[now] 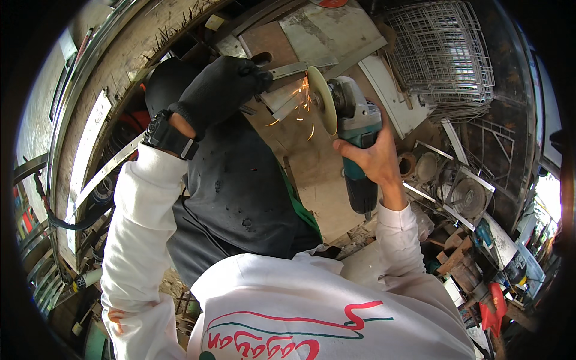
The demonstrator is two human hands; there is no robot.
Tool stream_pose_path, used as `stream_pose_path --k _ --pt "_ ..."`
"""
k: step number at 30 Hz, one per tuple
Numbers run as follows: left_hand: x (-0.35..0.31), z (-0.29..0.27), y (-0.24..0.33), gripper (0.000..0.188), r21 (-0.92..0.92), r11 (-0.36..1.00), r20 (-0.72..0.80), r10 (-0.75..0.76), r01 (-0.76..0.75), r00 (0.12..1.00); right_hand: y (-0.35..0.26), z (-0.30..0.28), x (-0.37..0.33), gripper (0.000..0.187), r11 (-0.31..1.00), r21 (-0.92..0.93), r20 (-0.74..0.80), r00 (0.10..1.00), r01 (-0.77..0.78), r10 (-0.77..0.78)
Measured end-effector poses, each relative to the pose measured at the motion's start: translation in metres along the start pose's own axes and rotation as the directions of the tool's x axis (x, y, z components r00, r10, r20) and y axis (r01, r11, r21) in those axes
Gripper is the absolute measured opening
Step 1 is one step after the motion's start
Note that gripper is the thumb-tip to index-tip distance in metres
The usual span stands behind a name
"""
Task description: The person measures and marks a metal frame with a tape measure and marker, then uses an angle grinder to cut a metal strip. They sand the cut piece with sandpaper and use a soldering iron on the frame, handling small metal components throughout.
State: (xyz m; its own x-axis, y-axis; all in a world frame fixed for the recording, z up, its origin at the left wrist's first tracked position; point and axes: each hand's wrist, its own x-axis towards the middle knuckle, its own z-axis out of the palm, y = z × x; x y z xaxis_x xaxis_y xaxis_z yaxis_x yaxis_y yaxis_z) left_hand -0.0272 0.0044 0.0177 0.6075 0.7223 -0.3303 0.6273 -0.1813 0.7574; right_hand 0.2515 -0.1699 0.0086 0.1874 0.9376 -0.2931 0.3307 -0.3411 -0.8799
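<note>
My left hand (219, 87), in a black glove with a black watch at the wrist, is closed on the end of a narrow flat metal bar (290, 71). My bare right hand (378, 157) grips a teal and grey angle grinder (363, 127) by its body. The pale yellowish disc (323, 101) of the grinder stands on edge against the right end of the bar. Orange sparks (305, 96) fly down and to the left from that contact. Below my left hand, dark cloth (231, 180) with small holes covers my leg.
Flat metal sheets (327, 33) lie beyond the bar. A stack of wire mesh (441, 54) stands at the far right. Round metal parts and a frame (468, 195) lie below it. Long metal strips (90, 144) lean at the left. A red tool part (493, 309) sits among clutter at lower right.
</note>
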Motion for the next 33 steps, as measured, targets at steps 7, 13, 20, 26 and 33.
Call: stream_pose_path --k 7,13,20,26,33 --pt "0.002 0.007 -0.013 0.032 -0.095 0.995 -0.035 -0.03 0.027 0.999 -0.026 -0.004 0.002 0.085 0.996 0.071 0.033 0.998 -0.055 0.053" --pt "0.005 0.012 -0.017 0.035 -0.083 0.994 -0.046 -0.07 0.066 0.996 -0.036 -0.008 0.008 0.085 0.999 0.024 0.046 0.999 -0.027 0.026" --pt "0.001 0.006 -0.002 0.035 0.055 0.994 -0.063 -0.086 0.09 0.994 -0.04 -0.008 0.011 0.084 0.996 0.076 0.069 0.997 -0.048 0.043" --pt "0.002 0.004 0.001 0.035 0.04 0.99 -0.016 -0.135 0.135 0.991 -0.034 -0.009 0.008 0.088 1.0 0.0 0.059 0.998 -0.031 0.031" --pt "0.004 0.005 -0.006 0.031 -0.067 0.991 -0.012 -0.116 0.115 0.993 -0.029 -0.01 0.003 0.093 0.995 -0.04 0.08 0.993 -0.087 0.09"
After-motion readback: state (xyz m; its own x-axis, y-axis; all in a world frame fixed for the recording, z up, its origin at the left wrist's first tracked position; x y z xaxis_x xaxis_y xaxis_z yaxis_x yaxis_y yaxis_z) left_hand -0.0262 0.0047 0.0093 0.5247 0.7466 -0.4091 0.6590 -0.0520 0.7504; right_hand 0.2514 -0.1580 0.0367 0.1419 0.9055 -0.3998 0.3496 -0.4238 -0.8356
